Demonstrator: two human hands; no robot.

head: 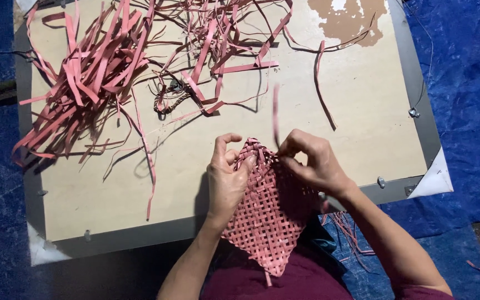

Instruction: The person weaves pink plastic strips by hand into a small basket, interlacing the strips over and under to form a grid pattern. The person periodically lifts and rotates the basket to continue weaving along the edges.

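Two hands are working at the near edge of the pale surface (112, 194): the left hand (226, 178) is gripping the pink woven mat (265, 222), while the right hand's (312, 161) fingers are pinching a thin pink strip (276, 114) upright above it.

Pink woven mat (268, 214), diamond-tilted, with one loose strip (275, 114) upright

One woven mat (268, 216), perhaps fifty strips (93, 72)

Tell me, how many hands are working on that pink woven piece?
2. The left hand grips the woven piece at its left edge; the right hand pinches a thin pink strip at its top. No other hands show.
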